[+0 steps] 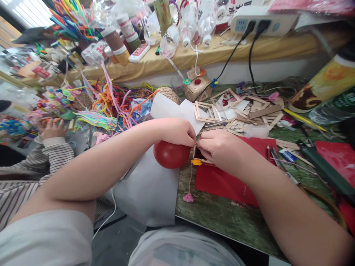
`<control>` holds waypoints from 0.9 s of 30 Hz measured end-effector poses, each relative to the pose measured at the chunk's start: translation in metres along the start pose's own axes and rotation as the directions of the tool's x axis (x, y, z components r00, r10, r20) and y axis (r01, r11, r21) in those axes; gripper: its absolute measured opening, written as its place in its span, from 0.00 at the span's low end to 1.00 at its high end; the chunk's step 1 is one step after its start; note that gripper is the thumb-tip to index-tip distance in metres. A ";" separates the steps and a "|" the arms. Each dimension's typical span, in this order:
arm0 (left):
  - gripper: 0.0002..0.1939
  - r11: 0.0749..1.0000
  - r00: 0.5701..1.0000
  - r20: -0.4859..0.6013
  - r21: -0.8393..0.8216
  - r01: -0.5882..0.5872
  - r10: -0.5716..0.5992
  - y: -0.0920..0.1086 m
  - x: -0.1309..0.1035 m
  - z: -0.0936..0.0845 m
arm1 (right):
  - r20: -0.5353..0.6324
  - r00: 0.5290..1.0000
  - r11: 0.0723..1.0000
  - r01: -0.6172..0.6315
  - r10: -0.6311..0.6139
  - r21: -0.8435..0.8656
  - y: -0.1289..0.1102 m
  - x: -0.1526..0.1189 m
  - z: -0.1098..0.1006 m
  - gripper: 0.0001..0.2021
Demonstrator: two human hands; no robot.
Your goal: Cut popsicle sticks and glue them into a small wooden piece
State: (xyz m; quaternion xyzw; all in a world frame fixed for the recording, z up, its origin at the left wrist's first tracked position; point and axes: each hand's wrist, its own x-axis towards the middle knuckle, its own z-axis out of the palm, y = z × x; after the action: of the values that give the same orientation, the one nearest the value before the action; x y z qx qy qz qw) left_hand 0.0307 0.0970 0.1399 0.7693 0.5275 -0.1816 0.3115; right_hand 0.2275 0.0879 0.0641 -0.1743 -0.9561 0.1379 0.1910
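Head view: both hands meet at the corner of a small open box.
The left hand (181, 133) is curled, fingertips drawn in above and beside a red balloon (169, 156); what it pinches is hidden. The right hand (217, 147) is nearly closed and appears to grip the small open box (200, 154), though the fingertips partly mask it. A yellow flower (196, 162) sits at the box's near corner; a pink flower (188, 197) hangs below on a cord, beside red paper (222, 183) on the table (205, 212).
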 end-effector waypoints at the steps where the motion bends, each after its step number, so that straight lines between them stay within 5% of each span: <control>1: 0.16 1.000 1.000 0.006 0.003 0.000 0.000 0.000 0.000 0.000 | -0.003 1.000 1.000 -0.001 0.001 0.002 0.000 0.000 0.000 0.12; 10: 0.17 0.995 0.999 -0.039 0.098 -0.034 0.038 0.009 -0.008 -0.005 | -0.028 0.999 0.999 -0.032 0.031 -0.016 -0.001 -0.002 0.000 0.14; 13: 0.19 0.996 0.987 -0.148 0.066 -0.052 0.062 0.008 -0.018 -0.014 | -0.064 0.998 1.000 -0.025 0.025 -0.004 -0.001 -0.001 -0.001 0.15; 15: 0.20 0.996 0.947 -0.313 -0.020 -0.082 0.071 0.002 -0.027 -0.014 | -0.077 0.996 0.999 -0.040 0.040 -0.001 -0.002 -0.001 -0.002 0.15; 18: 0.21 0.959 0.798 -0.603 -0.232 -0.161 -0.012 -0.016 -0.040 0.007 | -0.075 0.996 0.998 -0.054 0.055 0.013 -0.004 -0.002 -0.007 0.13; 21: 0.25 0.805 0.605 -0.751 -0.517 -0.291 -0.264 -0.037 -0.049 0.048 | -0.046 0.996 0.997 -0.076 0.076 0.002 -0.005 -0.003 -0.012 0.12; 23: 0.28 0.623 0.555 -0.708 -0.683 -0.382 -0.436 -0.046 -0.053 0.077 | -0.031 0.994 0.994 -0.105 0.105 -0.007 -0.005 -0.003 -0.014 0.12; 25: 0.34 0.384 0.602 -0.588 -0.809 -0.446 -0.540 -0.048 -0.058 0.103 | -0.025 0.992 0.992 -0.124 0.124 0.002 -0.006 -0.003 -0.015 0.11; 27: 0.38 0.178 0.731 -0.454 -0.887 -0.427 -0.510 -0.043 -0.064 0.119 | -0.020 0.991 0.991 -0.134 0.134 0.002 -0.006 -0.003 -0.015 0.10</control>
State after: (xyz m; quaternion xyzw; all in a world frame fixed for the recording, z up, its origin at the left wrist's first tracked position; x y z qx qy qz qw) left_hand -0.0273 -0.0168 0.0782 0.3697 0.6096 0.4870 0.5044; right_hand 0.2342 0.0843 0.0783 -0.2396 -0.9402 0.1491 0.1909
